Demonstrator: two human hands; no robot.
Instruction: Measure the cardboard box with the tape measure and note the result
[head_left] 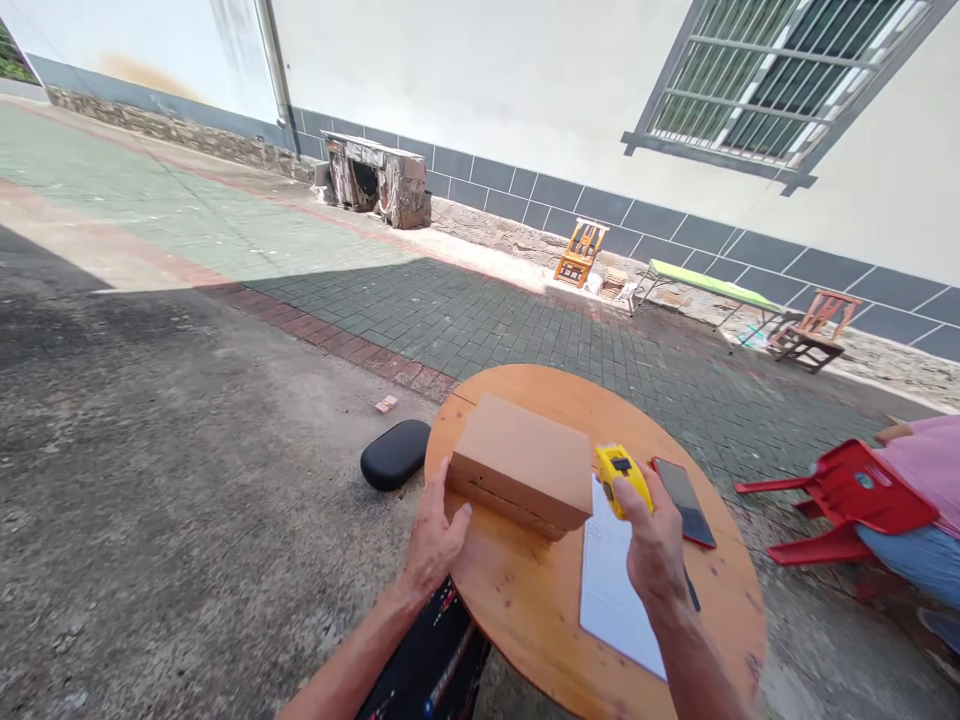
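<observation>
A nudge could skid the box, left hand only at its end (fingers half open), right hand fingers wrapping the tape measure.

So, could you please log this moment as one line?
left hand: at cardboard box | right hand: holds yellow tape measure | table: paper, phone

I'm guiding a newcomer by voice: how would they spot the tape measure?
Find the round wooden table and, on it, the brown box. Right of the box, the right hand holds the tape measure. It is bright yellow with a black patch, unlike the white paper and dark, red-edged phone nearby.
</observation>
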